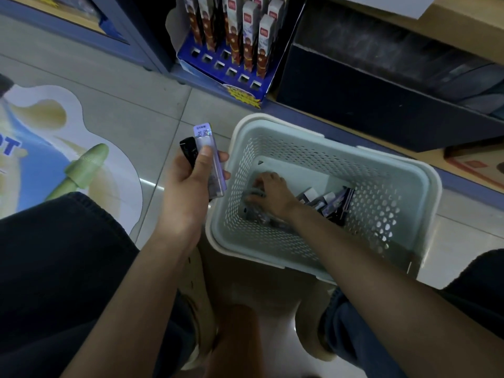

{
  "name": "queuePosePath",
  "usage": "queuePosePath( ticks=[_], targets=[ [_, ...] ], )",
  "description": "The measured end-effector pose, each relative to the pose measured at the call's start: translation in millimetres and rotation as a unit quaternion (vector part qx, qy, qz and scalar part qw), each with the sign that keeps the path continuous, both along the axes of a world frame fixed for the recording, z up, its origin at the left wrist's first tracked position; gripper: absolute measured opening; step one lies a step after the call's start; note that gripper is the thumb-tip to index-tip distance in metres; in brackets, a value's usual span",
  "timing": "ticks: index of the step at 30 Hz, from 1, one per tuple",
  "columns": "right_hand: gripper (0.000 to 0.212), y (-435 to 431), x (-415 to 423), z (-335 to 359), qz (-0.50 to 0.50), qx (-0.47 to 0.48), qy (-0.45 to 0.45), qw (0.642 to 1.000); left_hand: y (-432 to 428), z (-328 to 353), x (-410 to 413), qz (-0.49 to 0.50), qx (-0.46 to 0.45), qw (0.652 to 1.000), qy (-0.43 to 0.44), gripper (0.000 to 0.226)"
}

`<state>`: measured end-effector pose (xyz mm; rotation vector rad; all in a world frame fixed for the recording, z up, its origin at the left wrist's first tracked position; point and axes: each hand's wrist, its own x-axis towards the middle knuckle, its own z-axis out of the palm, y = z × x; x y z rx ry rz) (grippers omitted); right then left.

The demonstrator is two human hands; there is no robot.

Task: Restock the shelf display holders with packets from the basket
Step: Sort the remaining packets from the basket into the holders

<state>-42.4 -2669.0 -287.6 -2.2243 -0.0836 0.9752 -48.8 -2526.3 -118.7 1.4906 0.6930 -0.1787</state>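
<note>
Your left hand (191, 184), centre-left, fingers curled round two packets (208, 156). Right hand (270, 192) in basket (381, 170), fingers over loose packets (327, 204); grip unclear. Likely light, stiff, slick: take long edges.

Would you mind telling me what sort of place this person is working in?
Probably a shop aisle, seen at floor level: a blue display holder of upright packets on a low shelf, an advertising sticker on the tiled floor, and a perforated basket holding spare packets.
</note>
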Motion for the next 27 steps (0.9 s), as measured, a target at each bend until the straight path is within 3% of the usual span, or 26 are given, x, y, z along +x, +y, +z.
queuePosePath(
  ticks=[4, 8, 14, 18, 23, 27],
  targets=[
    [0.036, 7, 0, 0, 0.004, 0.035, 0.034, 0.999, 5, -1, -2, 0.000, 0.004, 1.000, 0.003, 0.016],
    [0.045, 4, -9, 10, 0.073, 0.058, 0.063, 0.994, 7, 1, -3, -0.001, -0.001, 1.000, 0.004, 0.017],
    [0.031, 2, -9, 26, 0.051, 0.076, 0.063, 0.994, 10, 9, -6, -0.007, 0.018, 1.000, 0.014, 0.016],
    [0.023, -3, -2, 48, 0.028, 0.092, 0.015, 0.995, 8, 16, -12, 0.000, -0.002, 1.000, 0.006, 0.015],
    [0.010, -11, 8, 90, -0.029, 0.103, -0.028, 0.994, 5, 26, -25, -0.016, 0.029, 0.999, 0.014, 0.008],
    [0.006, -14, 21, 145, -0.064, 0.149, -0.029, 0.986, -2, 34, -29, -0.010, 0.013, 1.000, 0.021, 0.014]
  ],
)
